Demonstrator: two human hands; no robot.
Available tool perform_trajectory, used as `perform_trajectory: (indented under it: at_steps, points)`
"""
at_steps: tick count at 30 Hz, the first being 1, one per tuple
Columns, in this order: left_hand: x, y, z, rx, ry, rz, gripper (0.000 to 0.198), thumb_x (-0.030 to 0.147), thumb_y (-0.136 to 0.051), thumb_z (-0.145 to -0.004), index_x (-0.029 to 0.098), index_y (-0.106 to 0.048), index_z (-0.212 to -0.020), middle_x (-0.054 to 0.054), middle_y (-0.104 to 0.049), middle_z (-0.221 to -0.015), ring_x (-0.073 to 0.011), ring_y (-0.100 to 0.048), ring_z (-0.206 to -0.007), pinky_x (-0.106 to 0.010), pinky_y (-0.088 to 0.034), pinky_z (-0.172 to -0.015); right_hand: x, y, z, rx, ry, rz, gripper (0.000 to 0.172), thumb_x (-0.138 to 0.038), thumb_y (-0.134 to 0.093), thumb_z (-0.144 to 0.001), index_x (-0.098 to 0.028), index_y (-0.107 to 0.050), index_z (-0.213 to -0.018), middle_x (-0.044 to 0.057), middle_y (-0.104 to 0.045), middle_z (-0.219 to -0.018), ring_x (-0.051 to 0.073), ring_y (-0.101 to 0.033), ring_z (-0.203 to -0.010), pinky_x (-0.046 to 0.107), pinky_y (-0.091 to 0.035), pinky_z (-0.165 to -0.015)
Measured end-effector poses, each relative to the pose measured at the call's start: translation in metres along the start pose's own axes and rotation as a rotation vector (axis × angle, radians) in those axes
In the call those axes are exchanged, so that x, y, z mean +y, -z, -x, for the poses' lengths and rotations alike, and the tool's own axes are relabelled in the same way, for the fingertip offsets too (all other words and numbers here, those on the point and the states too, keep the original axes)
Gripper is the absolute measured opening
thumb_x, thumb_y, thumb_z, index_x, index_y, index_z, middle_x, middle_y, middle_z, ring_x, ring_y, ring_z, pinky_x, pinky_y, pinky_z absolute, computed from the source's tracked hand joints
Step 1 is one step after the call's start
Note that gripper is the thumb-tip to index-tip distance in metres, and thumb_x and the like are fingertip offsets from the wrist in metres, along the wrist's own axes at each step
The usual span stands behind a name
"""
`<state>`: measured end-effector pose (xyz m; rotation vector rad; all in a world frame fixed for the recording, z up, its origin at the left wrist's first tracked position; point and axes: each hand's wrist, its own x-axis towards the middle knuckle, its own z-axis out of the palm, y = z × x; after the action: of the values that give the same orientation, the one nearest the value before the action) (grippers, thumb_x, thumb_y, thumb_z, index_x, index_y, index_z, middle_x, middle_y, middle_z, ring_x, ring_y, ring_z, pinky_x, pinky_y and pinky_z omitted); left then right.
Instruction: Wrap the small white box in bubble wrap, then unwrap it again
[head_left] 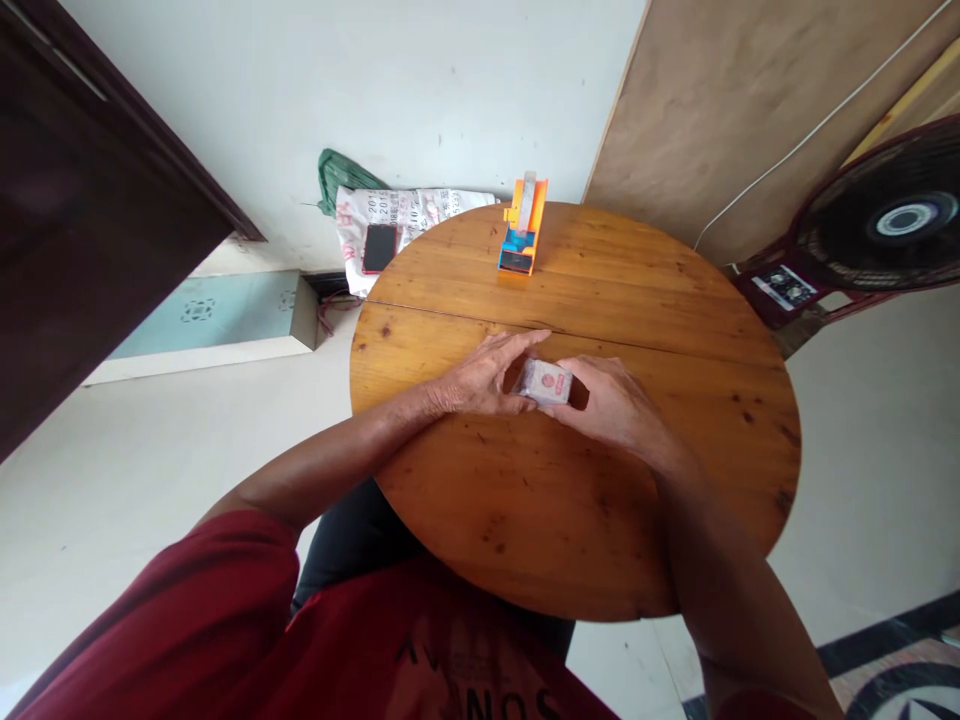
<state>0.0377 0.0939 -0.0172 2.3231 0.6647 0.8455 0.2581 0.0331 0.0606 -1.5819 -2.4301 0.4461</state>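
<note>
A deck of playing cards (547,381) with a pale back and a red round mark sits between both hands over the middle of a round wooden table (577,500). My left hand (487,375) grips the deck's left side, thumb under and fingers curled over the top. My right hand (611,400) closes on its right side. Part of the deck is hidden by the fingers. An orange and blue plastic card device (523,228) with cards standing in it stands at the table's far edge, well beyond both hands.
Behind the table, a printed white sack (405,215) with a dark phone (379,247) on it and a green bag (337,175) lie on the floor. A black fan (889,215) stands right. A dark door (82,190) is at the left.
</note>
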Motion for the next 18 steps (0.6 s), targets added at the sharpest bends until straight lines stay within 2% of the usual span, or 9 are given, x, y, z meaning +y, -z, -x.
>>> perform_trajectory:
  at_steps: [3, 5, 9, 11, 13, 16, 18]
  points:
    - [0.002, -0.001, 0.000, 0.102, -0.064, 0.088, 0.092, 0.043, -0.076, -0.077, 0.022, -0.031, -0.155, -0.012, -0.062, -0.121, -0.0250, -0.061, -0.108, -0.042, -0.050, -0.096, 0.001, -0.002, 0.001, 0.092, 0.047, 0.017, 0.020, -0.032, -0.068, -0.082, -0.023, -0.066, -0.100, 0.008, -0.074, -0.101, 0.028, -0.067, -0.094, 0.042, -0.045, -0.085]
    - [0.004, 0.000, 0.000, 0.121, -0.071, 0.103, 0.090, 0.042, -0.075, -0.078, 0.022, -0.032, -0.154, -0.011, -0.062, -0.119, -0.0233, -0.062, -0.104, -0.039, -0.052, -0.093, 0.002, -0.004, 0.001, 0.114, 0.064, 0.020, 0.023, -0.033, -0.068, -0.083, -0.023, -0.065, -0.103, 0.009, -0.074, -0.104, 0.029, -0.067, -0.098, 0.043, -0.045, -0.088]
    - [0.006, 0.001, -0.001, -0.006, -0.046, -0.020, 0.082, 0.039, -0.077, -0.076, 0.022, -0.044, -0.148, -0.012, -0.061, -0.116, -0.0272, -0.059, -0.108, -0.044, -0.051, -0.097, 0.006, -0.004, -0.002, -0.006, 0.012, -0.004, 0.025, -0.034, -0.067, -0.082, -0.024, -0.066, -0.105, 0.008, -0.074, -0.102, 0.029, -0.068, -0.094, 0.043, -0.048, -0.083]
    - [0.006, 0.001, -0.001, -0.055, -0.041, -0.039, 0.082, 0.040, -0.078, -0.076, 0.023, -0.044, -0.149, -0.012, -0.060, -0.119, -0.0280, -0.058, -0.112, -0.046, -0.050, -0.100, 0.006, -0.002, -0.003, -0.054, -0.008, -0.049, 0.038, -0.033, -0.067, -0.081, -0.025, -0.064, -0.118, 0.008, -0.074, -0.111, 0.030, -0.068, -0.099, 0.043, -0.050, -0.084]
    - [0.004, 0.002, -0.002, -0.027, -0.084, -0.006, 0.081, 0.042, -0.077, -0.078, 0.024, -0.044, -0.150, -0.015, -0.056, -0.128, -0.0292, -0.056, -0.120, -0.047, -0.049, -0.103, 0.007, 0.001, -0.002, -0.076, -0.009, -0.082, 0.055, -0.035, -0.069, -0.080, -0.025, -0.058, -0.133, 0.009, -0.071, -0.125, 0.032, -0.066, -0.109, 0.046, -0.050, -0.091]
    - [0.000, 0.003, -0.002, 0.057, -0.210, 0.028, 0.066, 0.048, -0.073, -0.084, 0.025, -0.054, -0.143, -0.018, -0.047, -0.145, -0.0323, -0.050, -0.133, -0.050, -0.046, -0.108, 0.009, 0.000, 0.000, -0.099, -0.016, -0.066, 0.071, -0.040, -0.073, -0.079, -0.024, -0.050, -0.144, 0.013, -0.066, -0.135, 0.037, -0.062, -0.120, 0.053, -0.048, -0.098]
    - [-0.002, 0.004, -0.002, 0.063, -0.261, -0.002, 0.054, 0.049, -0.070, -0.087, 0.027, -0.062, -0.135, -0.017, -0.044, -0.150, -0.0337, -0.048, -0.136, -0.053, -0.044, -0.109, 0.011, -0.002, 0.002, -0.097, -0.028, -0.036, 0.076, -0.041, -0.074, -0.078, -0.022, -0.047, -0.147, 0.015, -0.064, -0.137, 0.039, -0.060, -0.124, 0.056, -0.046, -0.101]
